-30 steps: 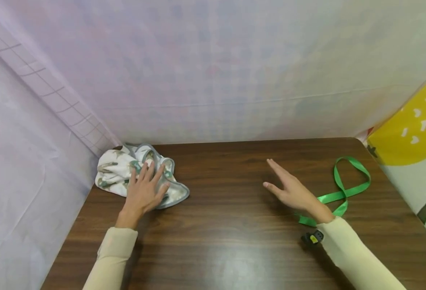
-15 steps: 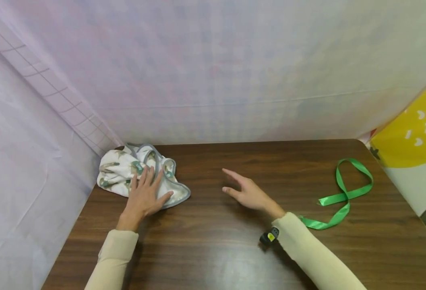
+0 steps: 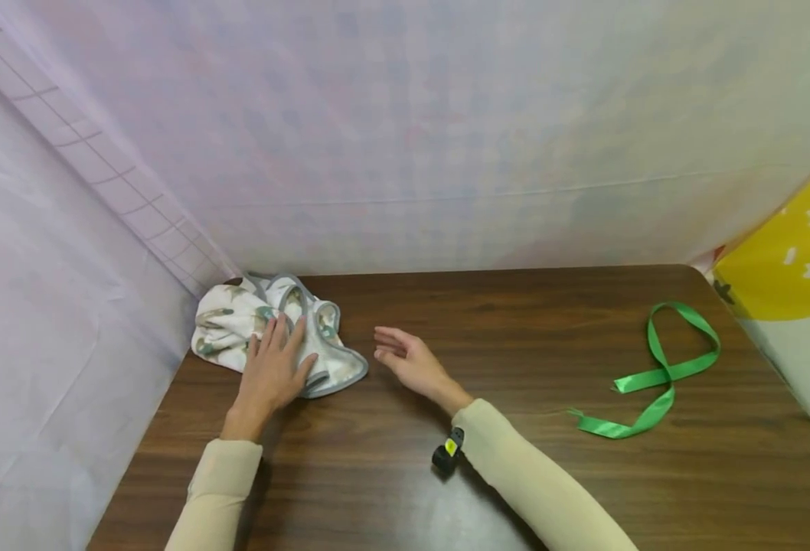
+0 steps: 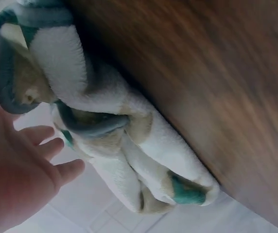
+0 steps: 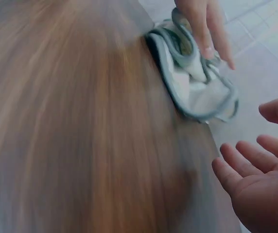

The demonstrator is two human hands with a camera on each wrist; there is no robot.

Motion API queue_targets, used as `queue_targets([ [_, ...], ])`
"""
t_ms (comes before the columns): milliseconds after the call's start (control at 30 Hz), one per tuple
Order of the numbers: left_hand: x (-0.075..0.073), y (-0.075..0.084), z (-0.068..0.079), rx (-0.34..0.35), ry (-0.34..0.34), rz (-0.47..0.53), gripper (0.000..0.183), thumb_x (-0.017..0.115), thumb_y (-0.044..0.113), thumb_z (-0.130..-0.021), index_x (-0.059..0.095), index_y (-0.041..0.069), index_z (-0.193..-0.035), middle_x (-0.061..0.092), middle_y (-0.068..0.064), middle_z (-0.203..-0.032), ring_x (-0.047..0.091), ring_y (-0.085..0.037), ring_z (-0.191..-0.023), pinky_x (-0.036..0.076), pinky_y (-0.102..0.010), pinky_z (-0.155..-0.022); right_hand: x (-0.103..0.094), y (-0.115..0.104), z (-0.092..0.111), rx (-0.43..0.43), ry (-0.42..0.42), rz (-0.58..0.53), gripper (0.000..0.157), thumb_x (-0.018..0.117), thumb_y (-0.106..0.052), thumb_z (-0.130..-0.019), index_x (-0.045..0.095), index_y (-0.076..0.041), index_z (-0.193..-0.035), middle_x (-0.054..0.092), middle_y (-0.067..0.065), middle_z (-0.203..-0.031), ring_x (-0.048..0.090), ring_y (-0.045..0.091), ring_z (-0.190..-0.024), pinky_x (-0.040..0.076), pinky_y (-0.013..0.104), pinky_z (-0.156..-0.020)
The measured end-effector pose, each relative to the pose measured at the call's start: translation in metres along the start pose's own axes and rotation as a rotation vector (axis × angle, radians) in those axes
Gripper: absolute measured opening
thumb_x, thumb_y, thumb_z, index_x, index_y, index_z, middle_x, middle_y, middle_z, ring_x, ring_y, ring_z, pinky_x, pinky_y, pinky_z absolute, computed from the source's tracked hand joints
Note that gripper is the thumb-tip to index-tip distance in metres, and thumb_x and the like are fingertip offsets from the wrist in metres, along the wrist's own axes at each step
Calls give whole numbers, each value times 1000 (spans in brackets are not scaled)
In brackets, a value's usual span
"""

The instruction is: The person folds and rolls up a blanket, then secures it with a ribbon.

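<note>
A crumpled white cloth (image 3: 229,321) with green and tan patches and a grey-bound edge lies at the table's back left corner. Over its near side is my left hand (image 3: 270,375), fingers spread; whether it presses on the fabric I cannot tell. In the left wrist view, the fuzzy cloth (image 4: 144,141) shows its folds beyond the relaxed fingers. Just right of the cloth, and apart from it, my right hand (image 3: 415,367) hovers above the table with loosely bent fingers and nothing in them. The right wrist view has this hand (image 5: 260,184) facing the cloth (image 5: 192,92).
A green ribbon (image 3: 660,373) lies looped on the right of the brown wooden table (image 3: 515,344). Pale sheets (image 3: 446,153) hang behind the table and along its left side. A small black device (image 3: 446,455) is worn on my right wrist.
My right hand has moved left from beside the green ribbon to near the cloth, its fingers now more bent. The left hand stays over the cloth, and the ribbon is fully uncovered.
</note>
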State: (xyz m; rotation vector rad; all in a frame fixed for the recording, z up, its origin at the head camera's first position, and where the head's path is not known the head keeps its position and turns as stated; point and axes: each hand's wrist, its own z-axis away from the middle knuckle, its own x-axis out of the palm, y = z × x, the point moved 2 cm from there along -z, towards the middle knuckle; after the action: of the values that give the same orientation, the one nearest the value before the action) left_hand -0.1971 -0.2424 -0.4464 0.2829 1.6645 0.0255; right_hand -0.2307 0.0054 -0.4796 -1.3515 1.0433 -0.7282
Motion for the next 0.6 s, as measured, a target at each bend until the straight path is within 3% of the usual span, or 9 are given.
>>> queue_targets([
  [100, -2, -3, 0, 4, 79, 14, 74, 59, 33, -97, 24, 7, -157, 23, -31, -157, 21, -46, -146, 18, -66, -114, 11, 2, -5, 25, 9, -42, 50, 60, -3, -96, 45, 7, -143, 53, 27, -140, 58, 37, -123, 49, 39, -101],
  [200, -3, -7, 0, 22, 203, 40, 78, 68, 21, -91, 27, 1, -155, 34, -35, -150, 36, -51, -136, 30, -64, -109, 22, 4, -9, 34, 9, -86, 52, 59, 1, -94, 43, 9, -143, 52, 30, -139, 58, 38, -122, 49, 37, -101],
  [333, -4, -12, 1, 5, 357, 101, 79, 74, 7, -83, 35, -1, -151, 51, -35, -135, 53, -53, -116, 45, -63, -93, 35, 4, -13, 25, 11, -103, 54, 60, 4, -91, 43, 10, -142, 53, 30, -138, 58, 39, -122, 49, 38, -101],
  [467, -5, -16, 3, -72, 426, 157, 75, 73, 3, -83, 40, 3, -150, 64, -29, -117, 61, -50, -99, 50, -63, -75, 42, 3, -14, 15, 68, -57, 51, 63, 7, -88, 50, 9, -137, 59, 27, -132, 61, 38, -119, 51, 38, -98],
  [600, -5, -20, 4, -116, 440, 207, 68, 68, 0, -85, 42, 4, -148, 70, -23, -107, 64, -48, -90, 50, -62, -72, 45, 3, -15, 29, 189, 14, 39, 63, 7, -87, 61, 9, -126, 67, 24, -120, 65, 33, -112, 53, 39, -94],
])
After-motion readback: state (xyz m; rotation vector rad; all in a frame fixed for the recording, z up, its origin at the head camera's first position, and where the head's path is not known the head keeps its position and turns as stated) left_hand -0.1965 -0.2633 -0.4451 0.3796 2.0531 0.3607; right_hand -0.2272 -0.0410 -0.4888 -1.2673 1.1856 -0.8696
